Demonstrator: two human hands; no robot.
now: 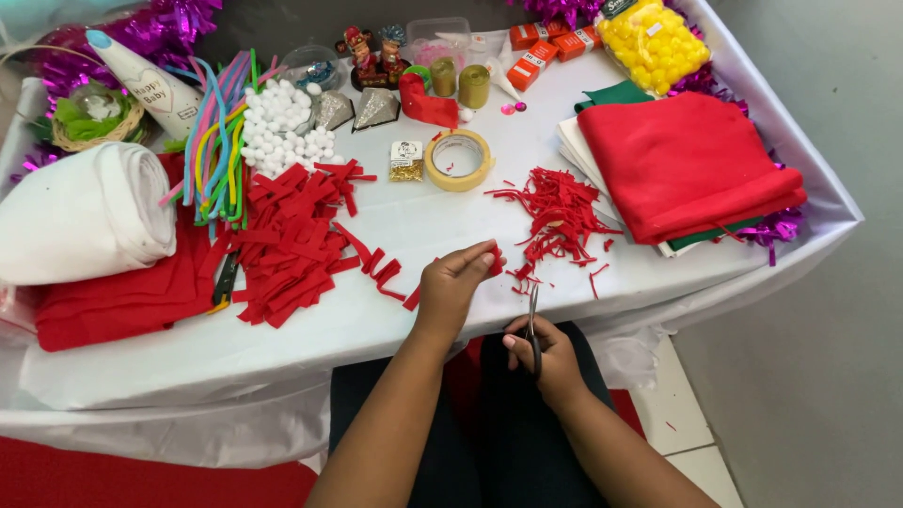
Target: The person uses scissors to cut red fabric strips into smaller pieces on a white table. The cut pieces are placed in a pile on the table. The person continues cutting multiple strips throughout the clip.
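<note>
Two bare hands work at the near edge of a table covered in white (395, 226). The left hand (453, 282) has its fingers closed in a pinch on a small red felt piece (496, 260), which shows only a little past the fingertips. The right hand (546, 356) is lower and closer to the body, closed around the handles of a pair of scissors (532, 320); the blades point up toward the felt piece and their tips are just under it. I cannot tell if the blades are open or shut.

Just beyond the left hand, a little to its right, lies a heap of thin red felt snippets (557, 214). Further on that side is a folded stack of red felt (687, 165) on white and green sheets. To the left of the left hand a wide pile of red felt strips (292, 240) covers the table, and a few loose strips come near the wrist. Past the fingertips, well apart, a roll of tape (458, 160) lies flat. Far to the left are white pompoms (282, 132), coloured pipe cleaners (216, 141) and a roll of white fabric (89, 212).
</note>
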